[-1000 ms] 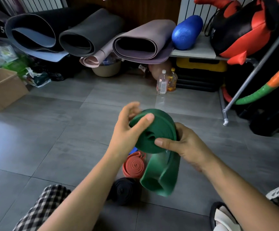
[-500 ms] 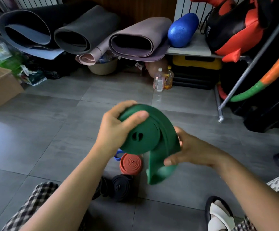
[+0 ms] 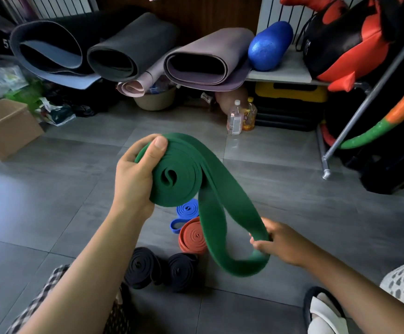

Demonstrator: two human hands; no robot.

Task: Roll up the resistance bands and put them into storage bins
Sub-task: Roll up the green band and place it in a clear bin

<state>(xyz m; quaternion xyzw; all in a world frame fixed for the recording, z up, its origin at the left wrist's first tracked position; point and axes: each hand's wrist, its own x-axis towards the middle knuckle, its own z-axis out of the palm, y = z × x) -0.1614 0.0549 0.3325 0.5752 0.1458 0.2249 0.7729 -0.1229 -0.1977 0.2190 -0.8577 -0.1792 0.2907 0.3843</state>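
While left hand fingers clamp the half-coiled green band, right hand fingers pinch its loose hanging loop.

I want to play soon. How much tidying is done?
Done: rolled on the floor, a blue band, an orange band, two black bands. In hand: the left hand grips the coiled green band, the right hand holds its loose tail. Left: finish rolling it, then bin all five; none sits in a bin yet.
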